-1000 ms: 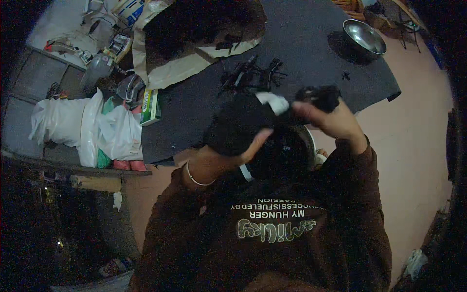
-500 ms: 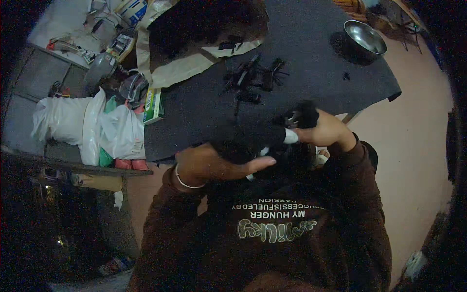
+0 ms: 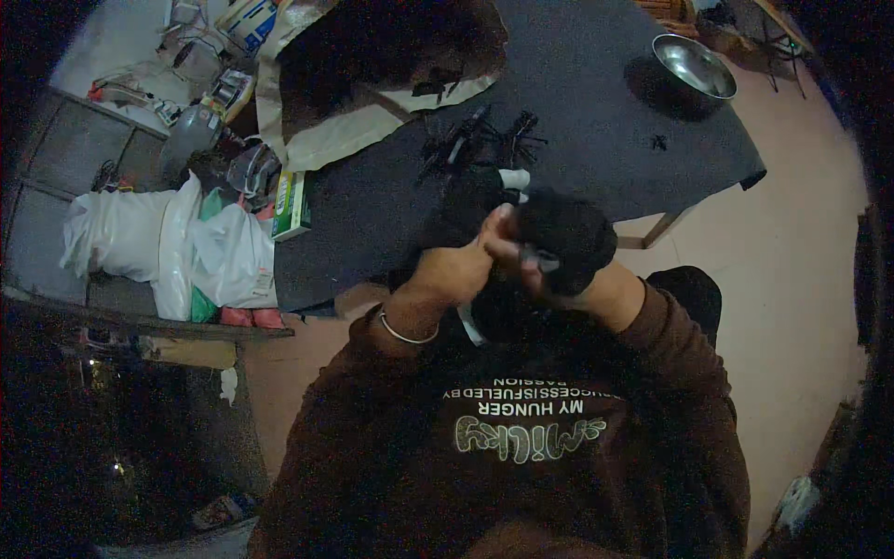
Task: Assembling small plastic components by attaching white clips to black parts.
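My left hand (image 3: pixel 456 272), with a pale bangle (image 3: pixel 407 334) at its wrist, and my right hand (image 3: pixel 607 296) come together over the near edge of the dark-covered table. Black material (image 3: pixel 563 238) hides most of the right hand's fingers. More black material (image 3: pixel 473 194), with a small white piece (image 3: pixel 514 177) at its end, lies over the left hand's fingers. Whether this black stuff is worn or held, I cannot tell. The bare fingers are blurred where the hands meet. Just beyond them several thin, spiky black pieces (image 3: pixel 463 140) lie on the cloth.
A shiny metal bowl (image 3: pixel 694 67) stands at the table's far right. At the far side lies an open brown sack (image 3: pixel 372 126) with dark contents. A green and white box (image 3: pixel 292 205) and white plastic bags (image 3: pixel 233 256) sit at the left.
My left hand has moved up and to the right and turned its fingers farther from me. My right hand has come down and left, so the hands now meet closer together.
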`<move>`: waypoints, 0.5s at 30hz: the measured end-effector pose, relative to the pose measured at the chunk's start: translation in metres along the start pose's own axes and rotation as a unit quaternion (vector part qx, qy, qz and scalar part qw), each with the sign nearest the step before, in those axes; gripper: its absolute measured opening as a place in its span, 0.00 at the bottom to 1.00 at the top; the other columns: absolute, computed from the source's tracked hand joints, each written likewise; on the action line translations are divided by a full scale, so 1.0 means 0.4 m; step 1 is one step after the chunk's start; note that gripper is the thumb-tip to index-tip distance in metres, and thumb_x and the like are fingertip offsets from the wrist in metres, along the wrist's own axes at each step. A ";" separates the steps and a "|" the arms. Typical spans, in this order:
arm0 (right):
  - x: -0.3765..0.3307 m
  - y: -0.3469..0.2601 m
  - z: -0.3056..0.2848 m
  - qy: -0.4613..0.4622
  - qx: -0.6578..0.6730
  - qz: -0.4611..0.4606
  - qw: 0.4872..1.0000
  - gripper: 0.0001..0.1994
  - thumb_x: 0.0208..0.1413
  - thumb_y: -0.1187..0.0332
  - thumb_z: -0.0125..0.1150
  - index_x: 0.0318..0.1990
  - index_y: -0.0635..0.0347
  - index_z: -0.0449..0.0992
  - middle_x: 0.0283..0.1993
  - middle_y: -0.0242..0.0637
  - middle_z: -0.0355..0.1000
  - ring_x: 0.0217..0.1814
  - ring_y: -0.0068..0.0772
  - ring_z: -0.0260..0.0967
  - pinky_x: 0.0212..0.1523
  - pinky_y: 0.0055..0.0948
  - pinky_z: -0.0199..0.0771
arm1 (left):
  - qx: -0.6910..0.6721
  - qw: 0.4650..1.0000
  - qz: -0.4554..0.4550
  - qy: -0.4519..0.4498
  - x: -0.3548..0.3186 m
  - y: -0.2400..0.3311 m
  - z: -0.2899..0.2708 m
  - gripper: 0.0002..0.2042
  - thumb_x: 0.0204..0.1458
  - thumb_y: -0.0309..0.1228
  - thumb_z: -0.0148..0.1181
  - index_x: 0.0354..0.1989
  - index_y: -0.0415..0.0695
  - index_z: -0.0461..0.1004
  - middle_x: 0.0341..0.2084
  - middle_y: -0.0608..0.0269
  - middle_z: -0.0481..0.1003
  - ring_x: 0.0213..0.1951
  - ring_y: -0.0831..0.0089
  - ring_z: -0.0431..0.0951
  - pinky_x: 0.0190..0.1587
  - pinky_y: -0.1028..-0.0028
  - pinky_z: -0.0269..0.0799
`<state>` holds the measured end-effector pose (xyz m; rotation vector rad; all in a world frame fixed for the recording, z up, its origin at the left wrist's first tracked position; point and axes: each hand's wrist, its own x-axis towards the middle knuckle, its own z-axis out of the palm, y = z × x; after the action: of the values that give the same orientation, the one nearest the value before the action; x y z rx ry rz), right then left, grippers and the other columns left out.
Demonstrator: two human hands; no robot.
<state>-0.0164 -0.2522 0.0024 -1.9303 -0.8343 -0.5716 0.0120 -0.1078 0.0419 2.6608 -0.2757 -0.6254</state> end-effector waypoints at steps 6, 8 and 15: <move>0.010 0.035 0.017 0.138 0.043 0.179 0.973 0.07 0.46 0.68 0.54 0.24 0.62 0.68 0.19 0.29 0.62 0.21 0.20 0.58 0.22 0.22 0.59 | -0.136 0.880 0.406 0.207 0.024 -0.053 0.040 0.08 0.43 0.26 0.52 0.32 0.36 0.69 0.29 0.50 0.70 0.34 0.62 0.72 0.39 0.69 0.66; 0.017 0.031 -0.001 0.096 0.087 0.224 0.966 0.09 0.47 0.65 0.52 0.24 0.63 0.68 0.19 0.28 0.61 0.22 0.19 0.57 0.22 0.22 0.59 | -0.048 0.831 0.481 0.276 0.023 -0.060 0.039 0.06 0.41 0.22 0.53 0.30 0.36 0.69 0.28 0.50 0.70 0.33 0.62 0.72 0.39 0.68 0.67; -0.029 0.089 0.007 -0.186 0.037 0.422 0.887 0.19 0.53 0.55 0.41 0.26 0.65 0.66 0.18 0.28 0.59 0.22 0.21 0.55 0.23 0.24 0.59 | 0.155 0.763 0.506 0.370 0.017 -0.056 0.030 0.07 0.36 0.19 0.54 0.28 0.35 0.70 0.28 0.47 0.70 0.33 0.57 0.71 0.37 0.64 0.67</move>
<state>0.0025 -0.2656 -0.0270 -2.1162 -0.1576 0.3605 0.0149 -0.0932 0.0200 2.2622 -1.4871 0.8493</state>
